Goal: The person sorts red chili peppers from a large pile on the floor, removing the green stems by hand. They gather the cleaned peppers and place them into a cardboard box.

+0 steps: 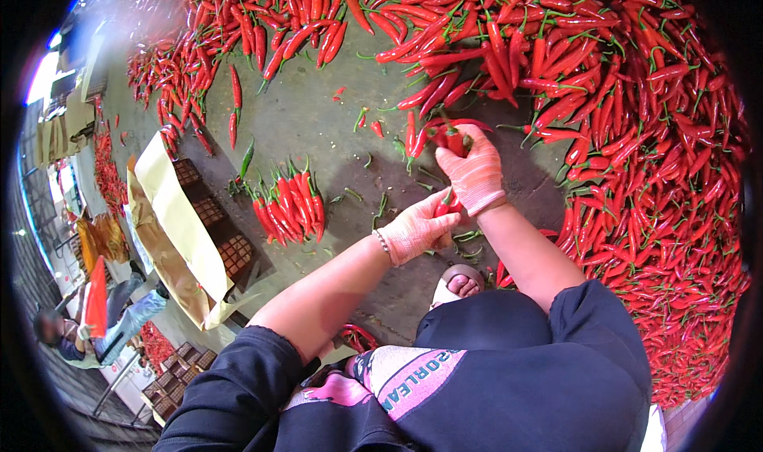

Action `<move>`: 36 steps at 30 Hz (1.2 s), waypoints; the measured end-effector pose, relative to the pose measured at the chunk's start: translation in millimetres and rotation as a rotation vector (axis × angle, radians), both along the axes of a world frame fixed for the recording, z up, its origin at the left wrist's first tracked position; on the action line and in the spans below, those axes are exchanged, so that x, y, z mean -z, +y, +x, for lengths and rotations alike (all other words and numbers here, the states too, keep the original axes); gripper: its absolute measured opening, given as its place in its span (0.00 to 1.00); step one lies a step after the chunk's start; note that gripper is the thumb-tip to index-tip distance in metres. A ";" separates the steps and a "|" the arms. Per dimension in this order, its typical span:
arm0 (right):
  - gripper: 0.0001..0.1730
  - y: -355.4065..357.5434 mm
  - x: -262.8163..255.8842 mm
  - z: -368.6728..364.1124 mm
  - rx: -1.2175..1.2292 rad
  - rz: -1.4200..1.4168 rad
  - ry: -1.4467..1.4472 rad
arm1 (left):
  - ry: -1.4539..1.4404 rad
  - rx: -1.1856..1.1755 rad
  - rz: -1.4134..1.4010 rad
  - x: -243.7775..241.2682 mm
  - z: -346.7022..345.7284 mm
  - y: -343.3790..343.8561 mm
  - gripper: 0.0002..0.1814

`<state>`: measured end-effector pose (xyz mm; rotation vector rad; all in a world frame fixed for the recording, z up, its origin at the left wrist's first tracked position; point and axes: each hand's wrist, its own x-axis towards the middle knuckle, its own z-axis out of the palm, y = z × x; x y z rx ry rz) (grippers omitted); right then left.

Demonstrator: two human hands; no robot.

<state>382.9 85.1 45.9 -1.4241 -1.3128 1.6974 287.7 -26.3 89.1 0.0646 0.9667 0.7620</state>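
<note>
My left hand (414,230), in a pale pink knit glove, is closed around a red chili pepper (444,204) whose green stem points up. Just above it, my right hand (473,170), gloved alike, grips red chili peppers (456,142) between thumb and fingers; how many is hard to tell. A few loose chilies (412,139) lie on the floor beside those fingertips. Left of my hands, a neat bundle of red chilies (289,204) rests on the concrete with its stems mostly pointing away from me. Broken green stems (381,206) are scattered between the bundle and my hands.
A large heap of red chilies (650,172) spreads along my right and far side. Another pile (238,11) lies at the upper left. A paper-lined brown crate (205,213) stands left of the bundle. Farther left, a person (101,327) is near stacked crates (176,380).
</note>
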 end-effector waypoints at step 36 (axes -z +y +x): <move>0.05 83.7 -6.2 -18.5 -1.230 1.327 -0.670 | 1.796 0.318 0.453 40.9 -90.8 128.0 0.10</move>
